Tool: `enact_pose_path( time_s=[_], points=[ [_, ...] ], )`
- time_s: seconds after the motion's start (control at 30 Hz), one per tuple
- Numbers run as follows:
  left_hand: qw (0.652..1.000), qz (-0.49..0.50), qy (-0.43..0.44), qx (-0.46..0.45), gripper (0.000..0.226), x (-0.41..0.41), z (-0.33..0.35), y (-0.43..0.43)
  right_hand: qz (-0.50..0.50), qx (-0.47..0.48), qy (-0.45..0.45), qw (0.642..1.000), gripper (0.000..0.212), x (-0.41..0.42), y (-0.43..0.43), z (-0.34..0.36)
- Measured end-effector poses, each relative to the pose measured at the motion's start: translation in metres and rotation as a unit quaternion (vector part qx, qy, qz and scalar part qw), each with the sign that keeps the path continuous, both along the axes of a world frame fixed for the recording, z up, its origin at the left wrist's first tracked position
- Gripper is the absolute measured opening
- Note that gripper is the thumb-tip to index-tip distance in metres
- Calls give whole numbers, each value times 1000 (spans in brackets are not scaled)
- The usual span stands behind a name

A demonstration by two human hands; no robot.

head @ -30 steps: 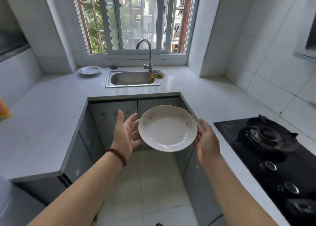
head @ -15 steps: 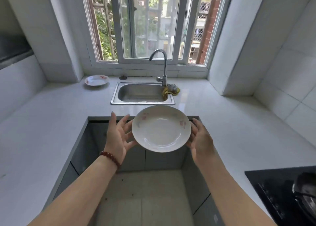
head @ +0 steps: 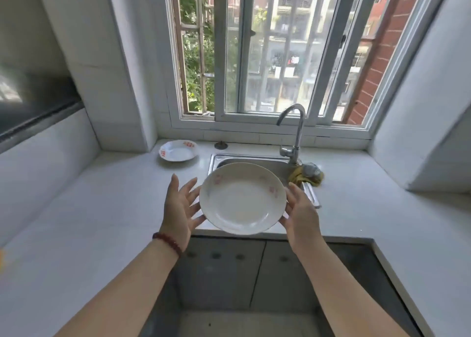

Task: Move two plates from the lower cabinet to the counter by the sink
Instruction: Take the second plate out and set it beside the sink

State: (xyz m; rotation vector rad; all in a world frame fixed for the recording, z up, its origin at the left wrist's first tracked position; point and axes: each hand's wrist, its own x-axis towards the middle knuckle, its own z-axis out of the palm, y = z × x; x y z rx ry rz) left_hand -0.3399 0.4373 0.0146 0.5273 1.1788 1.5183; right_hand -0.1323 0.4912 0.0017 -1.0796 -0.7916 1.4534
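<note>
Fingers (head: 293, 187) of the right hand (head: 302, 215) curl on the right rim of the carried plate (head: 242, 199), thumb hidden beneath; a firm pinch. Left hand (head: 179, 209) spread wide, fingertips at the left rim and underside; whether it bears weight or only steadies cannot be told from this angle. Plate held level, face up, in the air over the front of the sink (head: 257, 161).

Change over the last second: stove gone from view, window and faucet (head: 293, 133) larger, plate now over the basin where it was over the cabinet doors (head: 219, 275); the person has closed on the sink corner.

First plate (head: 179, 150) rests on the counter (head: 114, 196) left of the sink. Judgement: second plate near delivery; set-down beside the first remains.
</note>
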Motion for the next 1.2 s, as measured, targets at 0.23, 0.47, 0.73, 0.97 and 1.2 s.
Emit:
enact_pose_path(
  time_s=[0.23,0.47,0.73,0.97,1.2],
  points=[
    [998,50,23,-24,69,-87,2,54,34,-23,-5,999,27,-97,74,-5],
    [996,84,27,-31,64,-146,-2,117,71,-34,-7,997,20,-164,152,-15],
    [994,108,3,-30,55,-189,-5,227,93,-43,-14,995,32,-212,274,-17],
    [991,125,-12,-49,63,-217,-14,315,122,-20,-59,991,31,-247,365,-26],
    [987,135,9,-88,55,-253,-43,369,170,-34,-100,980,24,-295,428,-62]
  ],
)
